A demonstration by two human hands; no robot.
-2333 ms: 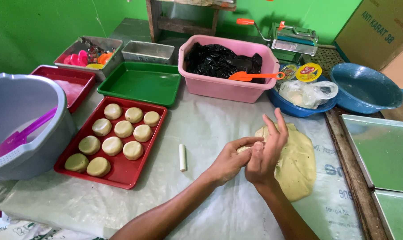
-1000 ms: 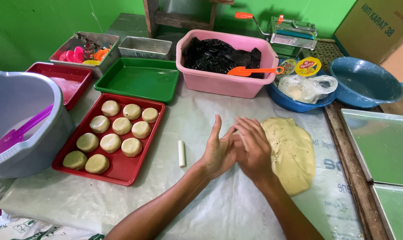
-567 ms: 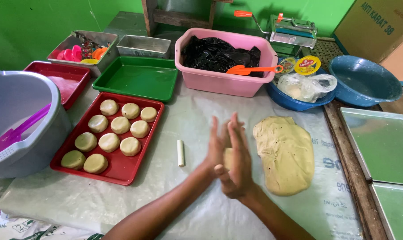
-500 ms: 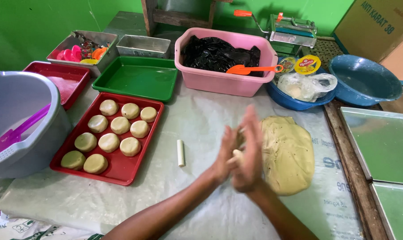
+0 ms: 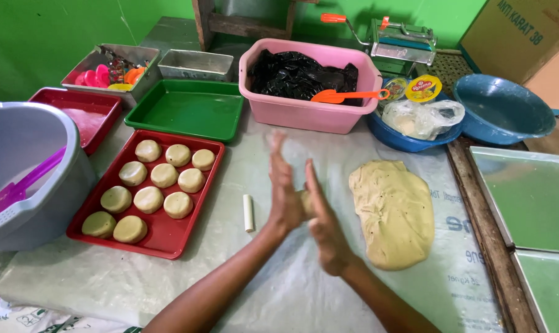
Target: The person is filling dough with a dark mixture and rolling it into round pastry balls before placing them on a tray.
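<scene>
Head view: at the tabletop's left edge sits a grey tub (image 5: pixel 26 166). The dough slab (image 5: pixel 393 209) lies right of centre, the red tray (image 5: pixel 168 237) of patties left of centre. Mid-table, the left hand (image 5: pixel 284 188) and right hand (image 5: pixel 321 219) press flat-palmed around a dough ball (image 5: pixel 304 203), fingers extended.

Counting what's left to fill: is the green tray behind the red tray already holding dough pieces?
No, the green tray shows only its bare bottom, while the shaped dough rounds all lie on the red tray in front of it.
</scene>
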